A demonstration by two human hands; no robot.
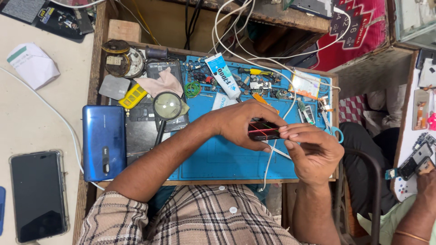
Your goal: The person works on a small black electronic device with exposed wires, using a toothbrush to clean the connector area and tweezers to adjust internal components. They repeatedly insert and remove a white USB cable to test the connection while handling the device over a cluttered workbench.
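Together both hands, left hand [238, 123] and right hand [313, 152], grip a small black phone [263, 130] (long axis left-right).

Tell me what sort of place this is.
Most likely a phone repair bench: a blue repair mat strewn with small parts, a magnifying glass, a glue tube, and both hands, left hand and right hand, holding a small dark phone.

Magnifier [167, 106] on mat's [218, 159] left edge, phone [104, 142] left of it, tube [222, 75] behind.
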